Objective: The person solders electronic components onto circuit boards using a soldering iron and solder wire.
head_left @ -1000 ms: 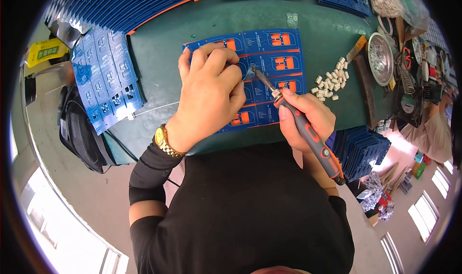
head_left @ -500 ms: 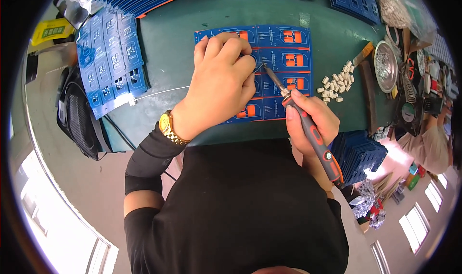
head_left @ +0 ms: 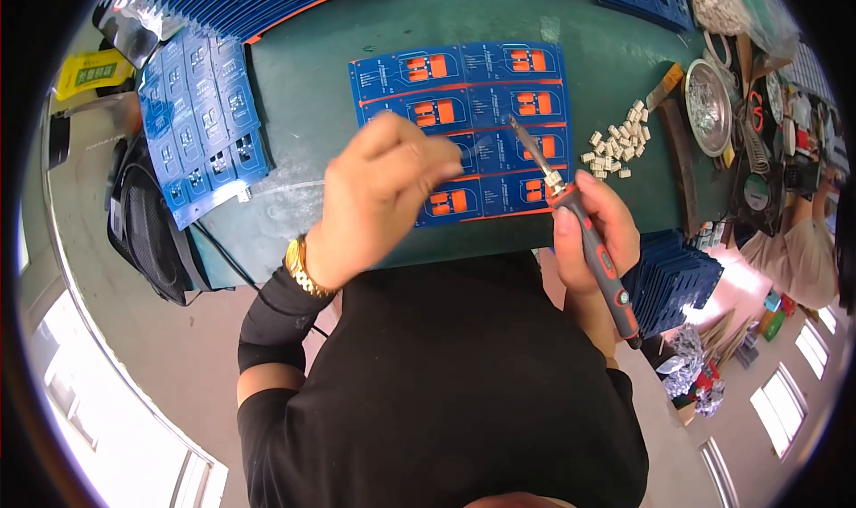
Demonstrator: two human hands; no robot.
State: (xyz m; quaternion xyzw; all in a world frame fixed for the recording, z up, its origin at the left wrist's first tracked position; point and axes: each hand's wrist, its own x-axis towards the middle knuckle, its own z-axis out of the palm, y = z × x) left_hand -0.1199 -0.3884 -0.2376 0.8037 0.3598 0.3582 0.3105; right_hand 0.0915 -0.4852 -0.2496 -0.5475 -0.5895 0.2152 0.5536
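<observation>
A panel of blue circuit boards [head_left: 486, 156] with orange showing in its cutouts lies on the green bench in front of me. My right hand [head_left: 599, 231] grips a grey-and-red soldering iron [head_left: 595, 256], its tip above the panel's right half. Over the panel's lower left side is my left hand [head_left: 379, 187], fingers drawn together and somewhat blurred by motion. A thin strand of solder wire [head_left: 290, 187] runs from the left across the bench into this hand.
Several small white connectors [head_left: 617, 142] lie in a loose heap right of the panel. Beyond them stands a round metal dish [head_left: 707, 107]. More blue boards [head_left: 203, 115] rest at left, beside a black bag [head_left: 147, 214]. Stacked boards [head_left: 294, 0] line the back.
My left hand has pulled back left and down, uncovering more of the panel. The soldering iron has shifted slightly to the right, and the panel a little left.
</observation>
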